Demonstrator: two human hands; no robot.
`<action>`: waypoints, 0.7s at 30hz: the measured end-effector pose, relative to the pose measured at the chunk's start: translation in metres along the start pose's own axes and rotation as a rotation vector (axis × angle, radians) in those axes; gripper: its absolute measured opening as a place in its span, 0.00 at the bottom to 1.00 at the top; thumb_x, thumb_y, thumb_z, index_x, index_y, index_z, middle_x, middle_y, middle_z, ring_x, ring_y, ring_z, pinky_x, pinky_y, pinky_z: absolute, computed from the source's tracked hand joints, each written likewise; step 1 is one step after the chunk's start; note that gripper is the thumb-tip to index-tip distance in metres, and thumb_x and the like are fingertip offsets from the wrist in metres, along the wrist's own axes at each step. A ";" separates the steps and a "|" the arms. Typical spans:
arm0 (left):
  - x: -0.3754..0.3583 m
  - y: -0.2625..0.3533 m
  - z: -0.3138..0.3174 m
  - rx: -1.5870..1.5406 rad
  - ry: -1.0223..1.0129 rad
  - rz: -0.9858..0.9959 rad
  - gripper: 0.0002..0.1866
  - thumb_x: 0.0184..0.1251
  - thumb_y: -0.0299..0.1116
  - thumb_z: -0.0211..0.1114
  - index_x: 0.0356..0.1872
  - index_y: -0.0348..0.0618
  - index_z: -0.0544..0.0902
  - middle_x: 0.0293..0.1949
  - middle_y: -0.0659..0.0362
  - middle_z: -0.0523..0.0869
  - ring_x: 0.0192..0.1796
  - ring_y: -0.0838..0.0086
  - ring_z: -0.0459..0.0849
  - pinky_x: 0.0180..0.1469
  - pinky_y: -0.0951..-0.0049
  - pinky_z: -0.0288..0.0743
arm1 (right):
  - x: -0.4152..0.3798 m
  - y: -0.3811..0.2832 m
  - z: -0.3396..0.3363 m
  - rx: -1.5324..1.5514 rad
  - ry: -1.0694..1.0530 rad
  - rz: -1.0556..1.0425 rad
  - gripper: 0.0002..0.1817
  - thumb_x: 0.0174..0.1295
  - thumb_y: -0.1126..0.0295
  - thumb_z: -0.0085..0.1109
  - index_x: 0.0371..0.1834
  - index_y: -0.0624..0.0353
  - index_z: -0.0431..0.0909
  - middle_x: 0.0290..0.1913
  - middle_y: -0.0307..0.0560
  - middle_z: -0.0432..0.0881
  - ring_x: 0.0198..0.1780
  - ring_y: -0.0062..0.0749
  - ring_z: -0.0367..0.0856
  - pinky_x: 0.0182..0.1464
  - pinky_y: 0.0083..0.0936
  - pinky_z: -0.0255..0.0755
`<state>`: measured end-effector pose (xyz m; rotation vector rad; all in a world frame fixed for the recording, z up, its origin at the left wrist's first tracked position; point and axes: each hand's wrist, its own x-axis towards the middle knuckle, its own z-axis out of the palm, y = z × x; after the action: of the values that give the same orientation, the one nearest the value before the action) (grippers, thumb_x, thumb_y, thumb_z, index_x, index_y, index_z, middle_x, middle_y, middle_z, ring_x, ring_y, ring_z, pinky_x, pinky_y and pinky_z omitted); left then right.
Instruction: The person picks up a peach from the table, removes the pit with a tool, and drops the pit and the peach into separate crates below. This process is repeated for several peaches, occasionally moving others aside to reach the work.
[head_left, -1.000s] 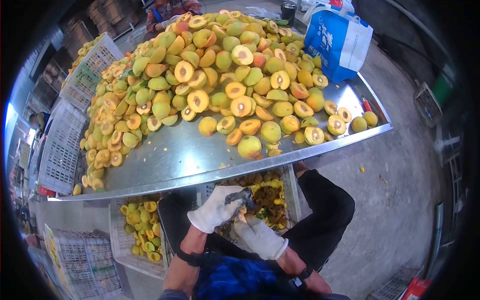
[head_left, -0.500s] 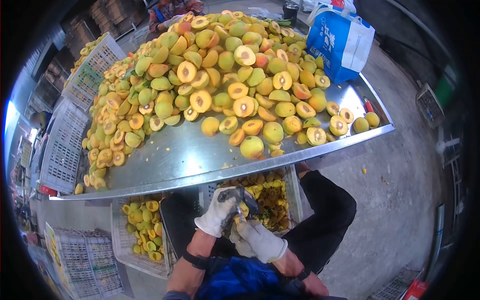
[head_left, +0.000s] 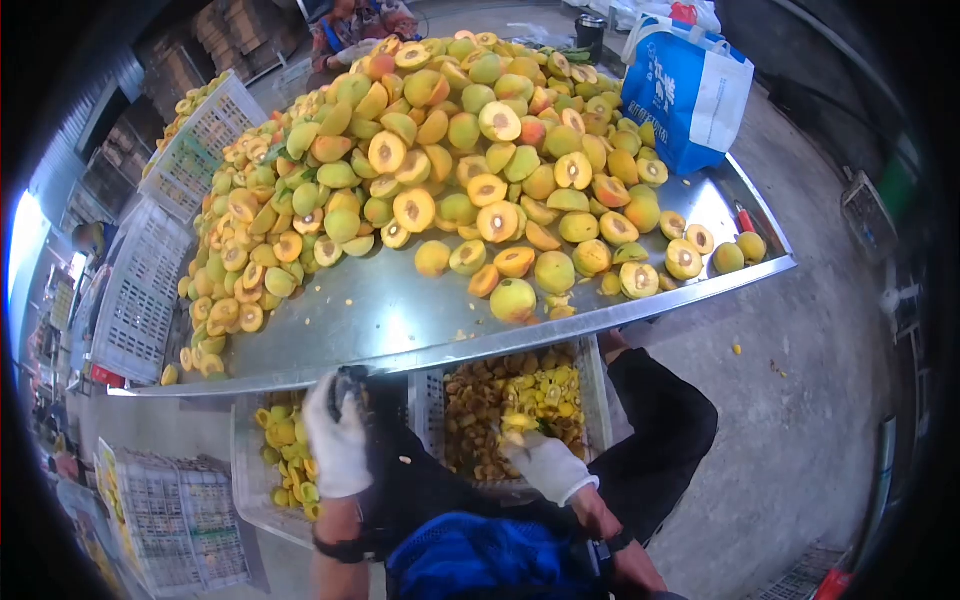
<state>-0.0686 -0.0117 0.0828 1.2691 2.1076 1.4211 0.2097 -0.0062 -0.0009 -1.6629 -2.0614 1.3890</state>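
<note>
My left hand (head_left: 338, 445), in a white glove with dark fingertips, is raised just below the table's front edge, beside the left crate (head_left: 250, 490) of hollowed yellow-green peach halves (head_left: 290, 435). Its thumb stands apart from the fingers, and nothing shows between them. My right hand (head_left: 552, 466), also gloved, is over the near part of the crate (head_left: 598, 400) between my legs. Its fingers are closed, with yellow flesh right at the fingertips; I cannot tell what they grip. Brown pit pieces (head_left: 470, 410) and yellow scraps (head_left: 550, 390) fill that crate.
A metal table (head_left: 330, 335) carries a large heap of cut peaches (head_left: 440, 140). A blue bag (head_left: 685, 95) and a red-handled tool (head_left: 744, 218) are at its right. White crates (head_left: 145, 285) stand at the left. Another person (head_left: 360, 25) is behind the heap.
My hands, which were together around a peach half with a metal tool, have parted. My left hand moved left and up toward the left crate; my right moved slightly right, over the scraps.
</note>
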 end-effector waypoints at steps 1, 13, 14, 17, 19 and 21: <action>0.012 0.004 -0.018 0.292 0.062 0.163 0.16 0.55 0.27 0.70 0.46 0.36 0.82 0.46 0.50 0.82 0.51 0.59 0.81 0.53 0.63 0.75 | 0.000 0.006 -0.002 0.316 -0.074 0.213 0.25 0.68 0.51 0.49 0.47 0.65 0.79 0.35 0.64 0.83 0.44 0.58 0.82 0.45 0.40 0.73; 0.143 0.061 0.150 0.561 -0.474 0.370 0.25 0.56 0.33 0.72 0.56 0.42 0.78 0.50 0.45 0.81 0.48 0.53 0.83 0.53 0.61 0.78 | -0.005 0.010 0.001 0.323 0.040 0.180 0.29 0.68 0.46 0.48 0.52 0.65 0.77 0.42 0.71 0.81 0.50 0.67 0.79 0.51 0.46 0.72; 0.148 0.063 0.160 0.565 -0.477 0.354 0.25 0.56 0.34 0.72 0.56 0.42 0.78 0.51 0.44 0.80 0.49 0.52 0.83 0.53 0.60 0.78 | -0.005 0.012 -0.002 0.330 0.040 0.193 0.29 0.68 0.46 0.48 0.53 0.64 0.77 0.42 0.71 0.81 0.50 0.67 0.79 0.51 0.46 0.72; 0.149 0.061 0.167 0.500 -0.544 0.334 0.27 0.53 0.35 0.75 0.54 0.41 0.77 0.53 0.42 0.77 0.50 0.49 0.81 0.54 0.59 0.77 | -0.005 0.009 -0.002 0.343 0.063 0.198 0.28 0.68 0.47 0.48 0.52 0.64 0.77 0.39 0.69 0.82 0.46 0.64 0.80 0.48 0.45 0.73; 0.142 0.062 0.163 0.422 -0.559 0.320 0.29 0.49 0.35 0.77 0.52 0.39 0.74 0.52 0.43 0.78 0.50 0.48 0.81 0.55 0.60 0.76 | 0.000 -0.001 -0.002 0.323 0.115 0.150 0.26 0.68 0.49 0.50 0.49 0.64 0.77 0.34 0.63 0.83 0.40 0.56 0.84 0.44 0.42 0.74; 0.134 0.054 0.166 0.383 -0.611 0.372 0.28 0.50 0.34 0.76 0.52 0.40 0.73 0.49 0.44 0.81 0.49 0.47 0.82 0.53 0.58 0.78 | 0.006 0.002 0.009 0.593 0.064 0.113 0.17 0.71 0.57 0.50 0.44 0.62 0.77 0.27 0.47 0.78 0.30 0.35 0.77 0.33 0.30 0.70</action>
<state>-0.0079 0.1998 0.0808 2.0113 1.8095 0.6020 0.2034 -0.0068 -0.0103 -1.5412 -1.3408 1.7314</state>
